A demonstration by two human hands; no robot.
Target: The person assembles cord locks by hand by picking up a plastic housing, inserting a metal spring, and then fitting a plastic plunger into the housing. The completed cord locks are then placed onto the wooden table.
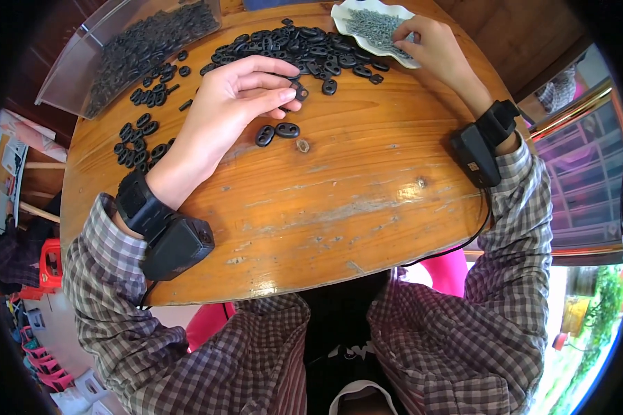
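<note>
My left hand (235, 93) is over the table, its thumb and fingers closed on a small black plastic cord lock piece (302, 91). On the wood just below it lie two black oval two-hole cord locks (287, 130), side by side. Over at the far right, my right hand (426, 41) reaches into a white wavy-rimmed dish (406, 61). That dish holds a heap of tiny grey metal pieces (370, 29) that look like springs. The right thumb and fingertips are pinched together at the heap's edge; whatever they hold is too small to make out.
A big pile of black cord lock parts (284, 45) lies at the far middle of the wooden table (325, 200). A clear bin (76, 69) full of black parts stands far left. Finished-looking cord locks (138, 142) cluster at the left. A cable (457, 245) runs along the near-right edge.
</note>
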